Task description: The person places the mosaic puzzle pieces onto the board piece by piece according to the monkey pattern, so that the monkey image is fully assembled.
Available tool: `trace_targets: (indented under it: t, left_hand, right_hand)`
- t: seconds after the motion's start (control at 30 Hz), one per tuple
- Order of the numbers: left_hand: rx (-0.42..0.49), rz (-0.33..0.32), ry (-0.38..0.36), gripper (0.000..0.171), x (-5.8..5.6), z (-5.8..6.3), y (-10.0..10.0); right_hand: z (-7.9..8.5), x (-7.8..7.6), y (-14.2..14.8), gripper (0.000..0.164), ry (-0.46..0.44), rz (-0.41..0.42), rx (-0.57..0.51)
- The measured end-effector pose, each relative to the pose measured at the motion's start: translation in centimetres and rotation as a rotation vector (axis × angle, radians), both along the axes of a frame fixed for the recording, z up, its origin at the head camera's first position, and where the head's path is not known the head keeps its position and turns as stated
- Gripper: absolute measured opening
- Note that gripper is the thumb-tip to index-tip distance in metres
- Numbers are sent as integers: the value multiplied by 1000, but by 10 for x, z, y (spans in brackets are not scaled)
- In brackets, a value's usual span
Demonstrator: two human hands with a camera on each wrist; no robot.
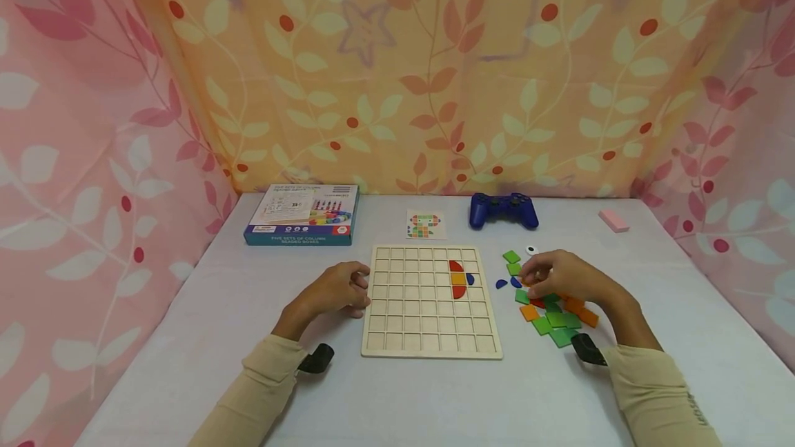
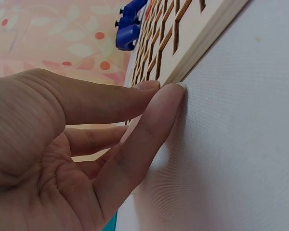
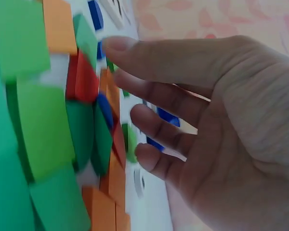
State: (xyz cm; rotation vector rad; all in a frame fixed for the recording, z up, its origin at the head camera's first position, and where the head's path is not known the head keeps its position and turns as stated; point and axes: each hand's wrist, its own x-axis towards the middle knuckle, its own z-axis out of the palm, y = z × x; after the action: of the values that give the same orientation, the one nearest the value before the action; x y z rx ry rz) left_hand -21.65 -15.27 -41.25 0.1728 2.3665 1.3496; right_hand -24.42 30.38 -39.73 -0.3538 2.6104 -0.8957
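A wooden grid board (image 1: 410, 326) lies flat on the table. On its right part sit an orange square (image 1: 458, 279), two red rounded pieces (image 1: 459, 292) and a blue half-round piece (image 1: 470, 279). My left hand (image 1: 338, 288) touches the board's left edge with relaxed fingertips; in the left wrist view thumb and finger meet right at its corner. My right hand (image 1: 568, 274) hovers over loose tiles right of the board, thumb and fingers apart, nothing held. Beneath and around it are green tiles (image 3: 45, 130), orange tiles (image 3: 60, 24) and a red piece (image 3: 82, 77).
Behind the board lies a pattern card (image 1: 426, 224). A blue game controller (image 1: 504, 211) is at the back, with a pink block (image 1: 613, 221) to its right. At the back left lies a flat box (image 1: 302, 216). A white round piece (image 1: 531, 250) sits beyond the tiles.
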Motion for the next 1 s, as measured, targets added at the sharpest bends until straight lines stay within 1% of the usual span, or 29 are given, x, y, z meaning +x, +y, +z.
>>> trace_targets:
  t: [0.07,0.17,0.27,0.37,0.5,0.67,0.83,1.0]
  left_hand:
    - [1,-1,1,59,-1,-1,0]
    - [2,1,1,59,-1,-1,0]
    - [4,0,1,59,0,-1,0]
    - [6,-2,3,58,0,-1,0]
    - [6,-1,6,58,0,-1,0]
    - [2,3,4,59,0,-2,0]
    - [-3,13,0,58,1,-1,2]
    - [-7,11,-1,59,0,0,2]
  right_hand:
    - [1,2,-6,32,-22,30,-9]
    - [1,4,-12,31,-47,54,-6]
    - [0,5,-14,29,-43,59,-4]
    - [-1,4,-16,27,-16,64,10]
    - [0,3,-16,29,0,60,38]
    - [-1,2,-15,29,-9,49,62]
    - [0,2,-18,27,-11,27,60]
    - [3,4,-20,29,-11,27,61]
